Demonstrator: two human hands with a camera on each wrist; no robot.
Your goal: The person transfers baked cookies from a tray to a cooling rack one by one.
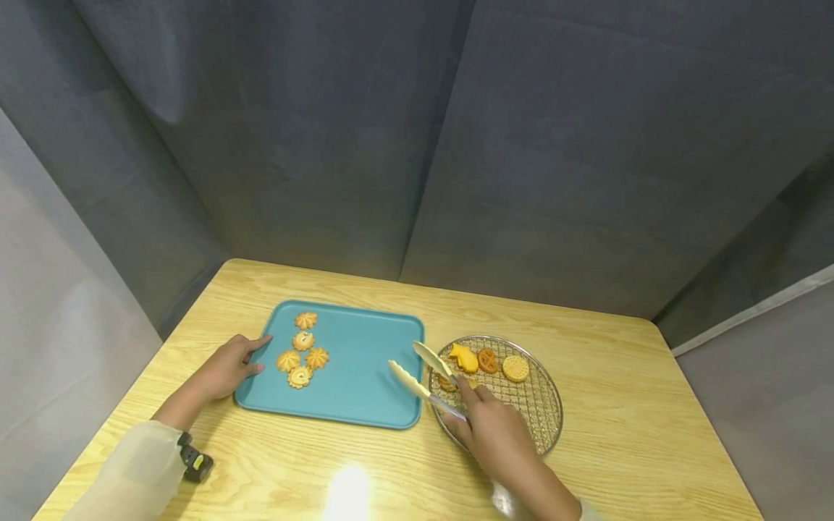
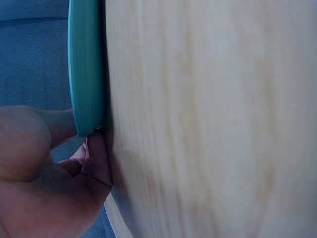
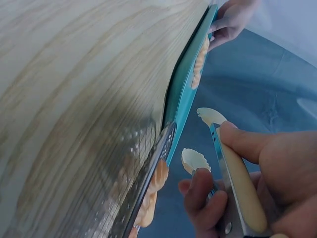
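Observation:
My left hand [image 1: 226, 367] pinches the left edge of a blue-green tray [image 1: 365, 354]; the left wrist view has the tray's rim [image 2: 88, 74] between thumb and fingers. Several flower-shaped cookies [image 1: 302, 341] lie on the tray's left half. My right hand [image 1: 498, 434] holds metal tongs [image 3: 233, 193] with cream tips. The tips [image 1: 405, 378] are spread apart over the tray's right edge, nothing between them. Under the tongs and hand is a round wire rack [image 1: 531, 405] bearing a fish-shaped cookie [image 1: 465, 358], a pretzel [image 1: 487, 360] and a round biscuit [image 1: 515, 368]. Other pieces are partly hidden by the hand.
Tray and rack stand side by side, close together, on a light wooden table [image 1: 612, 405]. Grey curtains [image 1: 554, 159] hang behind the table. A black strapped device [image 1: 195, 459] is on the left wrist.

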